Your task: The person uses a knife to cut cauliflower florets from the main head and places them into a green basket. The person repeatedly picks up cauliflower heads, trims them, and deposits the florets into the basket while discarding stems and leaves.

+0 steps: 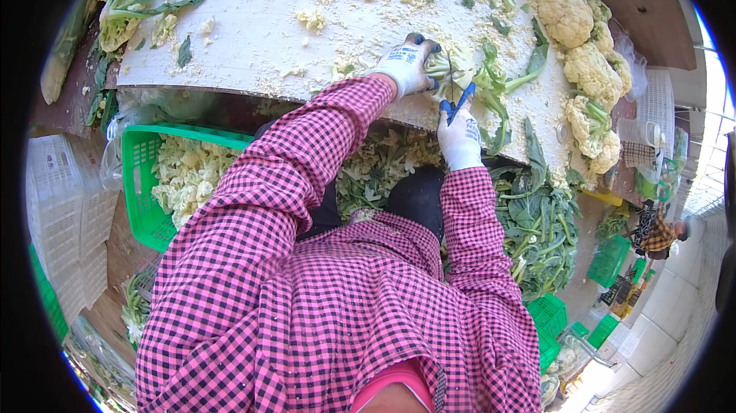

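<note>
A cauliflower head (463, 62) lies stem side up on the white worktop (247, 51), close to its near edge. My left hand (407, 65), in a white glove with dark, soiled fingertips, holds the head from its left side. In my right hand (462, 128), in a white and blue glove, is a knife (451, 71). Its thin dark blade lies across the cut stem side of the cauliflower; how deep it sits I cannot tell. The knife's handle is hidden in my fingers. Just right of the head lie trimmed green leaf stalks (491, 82).
Several whole cauliflowers (592, 71) line the worktop's right end. A green crate (141, 183) of cauliflower florets (192, 174) stands below on the left. Cut leaves (537, 235) are heaped at right. White crates (63, 206) stand far left. A person (661, 235) is in the right background.
</note>
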A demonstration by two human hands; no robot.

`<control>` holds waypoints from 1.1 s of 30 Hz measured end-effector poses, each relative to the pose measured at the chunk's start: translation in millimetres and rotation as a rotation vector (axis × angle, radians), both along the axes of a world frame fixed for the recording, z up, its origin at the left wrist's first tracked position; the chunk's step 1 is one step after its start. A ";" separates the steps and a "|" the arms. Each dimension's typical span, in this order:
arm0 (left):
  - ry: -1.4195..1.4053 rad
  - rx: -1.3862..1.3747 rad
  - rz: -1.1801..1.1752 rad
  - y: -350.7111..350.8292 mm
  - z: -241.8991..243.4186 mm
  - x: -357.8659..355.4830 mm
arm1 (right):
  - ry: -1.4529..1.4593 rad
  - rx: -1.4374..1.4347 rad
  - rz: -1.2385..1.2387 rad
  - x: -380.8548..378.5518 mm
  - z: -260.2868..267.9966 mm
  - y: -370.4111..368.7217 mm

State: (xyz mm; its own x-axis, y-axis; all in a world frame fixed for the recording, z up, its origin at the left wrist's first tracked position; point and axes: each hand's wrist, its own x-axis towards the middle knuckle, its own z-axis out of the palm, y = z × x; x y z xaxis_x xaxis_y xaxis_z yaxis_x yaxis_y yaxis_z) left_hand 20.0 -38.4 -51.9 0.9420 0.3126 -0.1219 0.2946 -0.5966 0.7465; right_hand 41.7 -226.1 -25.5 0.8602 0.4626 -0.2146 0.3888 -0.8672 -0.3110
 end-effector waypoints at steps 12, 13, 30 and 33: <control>-0.202 -0.442 0.130 27.1 -38.6 15.3 | 0.656 0.683 -0.157 32.5 -17.4 -16.3; -0.186 -0.848 0.194 27.6 -30.7 8.5 | 0.170 0.359 0.003 23.0 -17.2 -9.5; -0.532 -1.153 0.438 38.5 115.2 -287.4 | 0.678 1.022 0.664 -159.2 92.8 26.0; -0.573 -1.087 0.546 32.6 84.0 -366.0 | 0.571 0.816 0.879 -207.6 97.4 51.1</control>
State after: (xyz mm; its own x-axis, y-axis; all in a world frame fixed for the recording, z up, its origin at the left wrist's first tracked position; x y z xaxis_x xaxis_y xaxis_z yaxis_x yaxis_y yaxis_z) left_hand -346.0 -5.8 32.1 0.7299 0.6595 -0.1798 -0.2084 0.4652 0.8604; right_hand -165.9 -175.1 72.0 0.0931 0.9829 0.1590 0.3618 0.1154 -0.9251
